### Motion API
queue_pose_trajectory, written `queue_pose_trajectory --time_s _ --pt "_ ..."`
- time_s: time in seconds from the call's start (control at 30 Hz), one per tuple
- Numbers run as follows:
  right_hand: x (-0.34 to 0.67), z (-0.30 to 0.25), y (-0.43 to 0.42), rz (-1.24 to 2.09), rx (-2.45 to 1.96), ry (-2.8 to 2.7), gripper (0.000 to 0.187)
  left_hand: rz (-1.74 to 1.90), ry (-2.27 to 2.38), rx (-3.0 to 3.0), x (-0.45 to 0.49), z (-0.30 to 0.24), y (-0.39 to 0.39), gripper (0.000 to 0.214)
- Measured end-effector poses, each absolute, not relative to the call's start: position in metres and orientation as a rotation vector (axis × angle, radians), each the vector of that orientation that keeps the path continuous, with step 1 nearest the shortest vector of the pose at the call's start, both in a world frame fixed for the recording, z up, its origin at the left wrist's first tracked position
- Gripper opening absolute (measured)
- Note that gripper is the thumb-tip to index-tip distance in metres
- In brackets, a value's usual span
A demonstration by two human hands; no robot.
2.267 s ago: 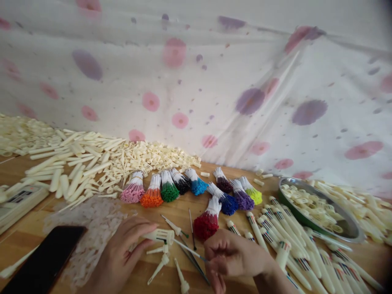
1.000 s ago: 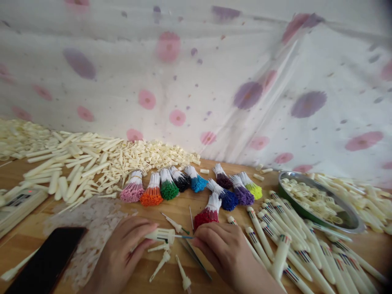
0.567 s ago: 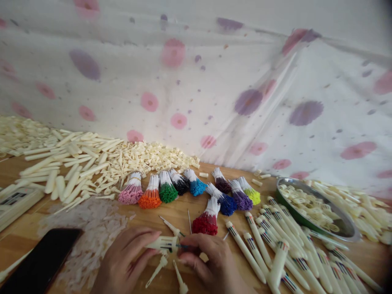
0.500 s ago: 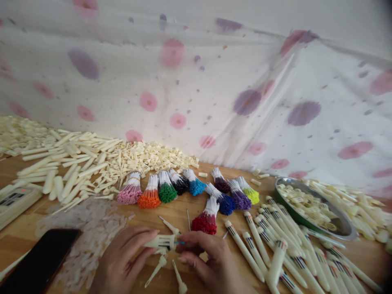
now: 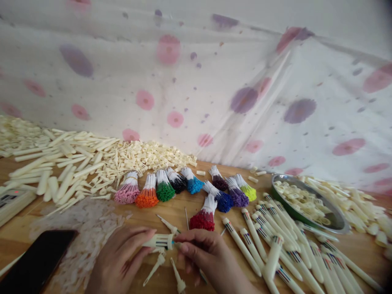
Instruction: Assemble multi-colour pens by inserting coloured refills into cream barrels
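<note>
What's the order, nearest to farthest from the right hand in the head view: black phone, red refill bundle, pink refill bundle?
Measured from the right hand, whose fingers pinch a refill at the end of the pen barrel:
1. red refill bundle, just beyond the hand.
2. pink refill bundle, at the left end of the row.
3. black phone, far left, nearest the camera.

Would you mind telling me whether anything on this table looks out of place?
The red bundle lies alone, in front of the row of other coloured bundles. A loose refill lies just beyond the barrel that the left hand holds. Nothing looks spilled or broken.
</note>
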State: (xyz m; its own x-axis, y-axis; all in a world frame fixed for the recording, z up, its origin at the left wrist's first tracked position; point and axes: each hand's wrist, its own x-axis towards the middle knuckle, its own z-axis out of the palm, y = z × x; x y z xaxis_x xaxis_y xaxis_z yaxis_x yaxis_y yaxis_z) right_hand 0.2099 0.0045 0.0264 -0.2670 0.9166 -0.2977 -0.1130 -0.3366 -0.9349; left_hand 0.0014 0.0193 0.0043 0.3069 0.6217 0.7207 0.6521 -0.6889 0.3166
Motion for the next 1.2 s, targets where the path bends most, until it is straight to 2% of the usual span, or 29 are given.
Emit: queue_pose_trajectory --time_s 0.2,0.43,0.7,1.2 --pt "0.2059 0.0311 0.0074 1.89 -1.131 -0.915 0.049 -1.354 -1.176 -2.502 0.0009 0.0071 0.0191 0.015" --pt "0.2035 0.0308 0.0075 1.854 -1.136 -0.959 0.046 -1.358 -1.213 -2.506 0.0025 0.0058 0.0181 0.016" --pt "0.1997 0.0299 0.0027 1.725 -1.193 -1.139 0.051 -1.368 -1.207 -2.536 0.0071 0.0041 0.0145 0.016" --pt "0.2035 0.0257 0.0034 1.809 -1.098 -1.267 0.059 -1.425 -1.325 -2.451 0.0095 0.0019 0.0182 0.012"
